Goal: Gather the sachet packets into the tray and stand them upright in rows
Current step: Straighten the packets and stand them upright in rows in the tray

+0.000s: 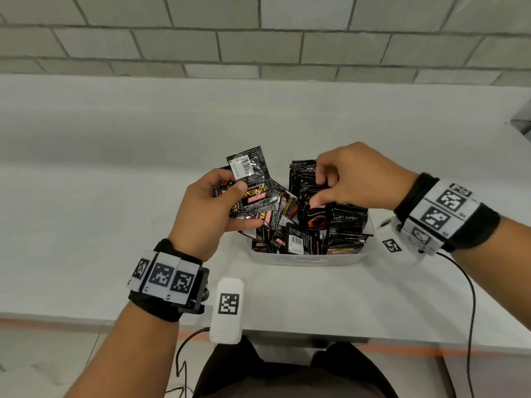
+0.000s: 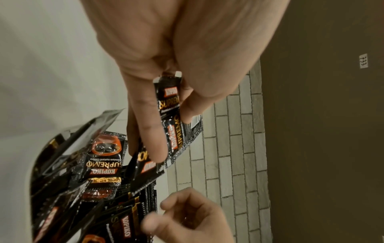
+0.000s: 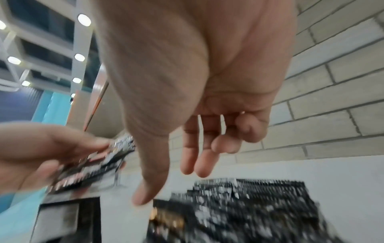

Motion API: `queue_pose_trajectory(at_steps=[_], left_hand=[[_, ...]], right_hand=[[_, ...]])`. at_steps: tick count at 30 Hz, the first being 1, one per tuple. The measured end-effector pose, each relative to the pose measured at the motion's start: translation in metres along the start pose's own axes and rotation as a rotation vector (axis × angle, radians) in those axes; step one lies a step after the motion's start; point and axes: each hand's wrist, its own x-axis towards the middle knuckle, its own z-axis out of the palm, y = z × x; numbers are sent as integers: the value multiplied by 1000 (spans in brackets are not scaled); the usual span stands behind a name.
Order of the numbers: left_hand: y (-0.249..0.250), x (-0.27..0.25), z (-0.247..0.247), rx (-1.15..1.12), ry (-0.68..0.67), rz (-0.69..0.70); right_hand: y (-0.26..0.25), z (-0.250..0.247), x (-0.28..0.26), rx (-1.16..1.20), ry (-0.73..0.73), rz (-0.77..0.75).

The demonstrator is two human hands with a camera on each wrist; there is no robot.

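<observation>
We keep a fanned bunch of sachets (image 1: 249,182) in our left hand (image 1: 208,208), thumb and fingers clamped across them, so they stay ready to feed one at a time. Our right hand (image 1: 349,179) hovers over the upright rows (image 1: 347,222) in the white tray (image 1: 310,258) on the desk (image 1: 115,156); blur makes it uncertain, but its grip looks relaxed and empty. Loose sachets (image 1: 283,235) fill the tray's left side.
</observation>
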Motion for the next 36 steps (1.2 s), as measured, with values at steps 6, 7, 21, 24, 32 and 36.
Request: queue_pose_trajectory(at_steps=[6,7,21,24,32,36], left_hand=[[0,-9,19,9,-146,-40],[-1,-10,22,7,-172,-47],[-1,-9,21,-180,-173,-159],[-7,-9,19,-16,-154,-89],[-11,-10,36,-80,-273,-104],[-13,-8,33,124,-251,12]], right_hand=[[-31,-17,-12,470,117,-68],[-34,-16,-13,494,71,-84],[-34,43,-39,259,353,-362],[-31,40,-43,255,261,-328],[-38,31,-40,429,345,-199],[-37,16,-37,337,260,-176]])
